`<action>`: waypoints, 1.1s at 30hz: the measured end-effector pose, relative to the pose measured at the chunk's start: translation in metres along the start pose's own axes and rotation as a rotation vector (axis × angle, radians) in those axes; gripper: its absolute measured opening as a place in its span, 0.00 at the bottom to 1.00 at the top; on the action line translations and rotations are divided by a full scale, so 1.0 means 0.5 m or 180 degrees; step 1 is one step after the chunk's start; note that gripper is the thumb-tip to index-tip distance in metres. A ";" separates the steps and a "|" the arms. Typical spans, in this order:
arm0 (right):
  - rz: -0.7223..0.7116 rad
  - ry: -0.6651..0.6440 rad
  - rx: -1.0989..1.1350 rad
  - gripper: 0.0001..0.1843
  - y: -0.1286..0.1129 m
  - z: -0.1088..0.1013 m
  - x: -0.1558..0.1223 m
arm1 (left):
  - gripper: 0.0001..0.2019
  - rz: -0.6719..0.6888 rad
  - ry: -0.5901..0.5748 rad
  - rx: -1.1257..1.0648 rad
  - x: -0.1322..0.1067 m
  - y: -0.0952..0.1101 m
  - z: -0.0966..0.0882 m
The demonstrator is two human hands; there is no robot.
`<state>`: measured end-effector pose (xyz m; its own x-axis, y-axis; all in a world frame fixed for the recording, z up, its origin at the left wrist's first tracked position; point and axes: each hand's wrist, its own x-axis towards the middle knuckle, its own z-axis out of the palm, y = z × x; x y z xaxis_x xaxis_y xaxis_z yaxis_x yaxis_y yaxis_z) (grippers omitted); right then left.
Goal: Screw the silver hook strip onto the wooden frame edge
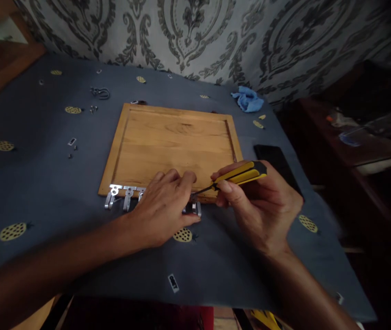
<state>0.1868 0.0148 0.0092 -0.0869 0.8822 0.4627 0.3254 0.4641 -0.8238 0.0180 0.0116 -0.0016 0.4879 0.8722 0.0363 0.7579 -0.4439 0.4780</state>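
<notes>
A framed wooden board (178,146) lies on the table with several silver metal hooks (126,198) along its near edge. My left hand (163,204) rests over that edge, its fingers on the board and its thumb below a metal hook (196,209) at the right, closed around it. My right hand (262,208) grips a yellow and black screwdriver (240,176) by its handle. The screwdriver's shaft points left and down, its tip at the board's near edge beside my left fingers. Whether the tip sits in a screw cannot be made out.
A blue cloth (248,99) lies at the back right, and a dark flat phone-like object (278,167) right of the board. Loose hooks (100,93) and small screws (93,109) lie at the left. The blue-grey tablecloth (113,279) has a pineapple print. A patterned curtain (188,36) hangs behind.
</notes>
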 end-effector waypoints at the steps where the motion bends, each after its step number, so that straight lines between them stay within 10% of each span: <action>1: 0.0011 0.0027 0.0033 0.04 0.000 0.000 -0.001 | 0.24 0.0004 0.0019 -0.0009 0.000 0.000 0.000; 11: -0.0146 0.0652 0.0285 0.04 -0.002 -0.004 -0.014 | 0.24 -0.0024 -0.0045 -0.0136 0.001 0.001 -0.005; 33: -0.0024 0.0360 0.0052 0.02 -0.002 -0.005 -0.013 | 0.23 -0.0061 -0.0030 -0.0063 -0.001 -0.002 0.001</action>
<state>0.1891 0.0084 0.0079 0.0179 0.8646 0.5021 0.3096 0.4727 -0.8250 0.0170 0.0114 -0.0025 0.4775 0.8784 0.0187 0.7585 -0.4229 0.4958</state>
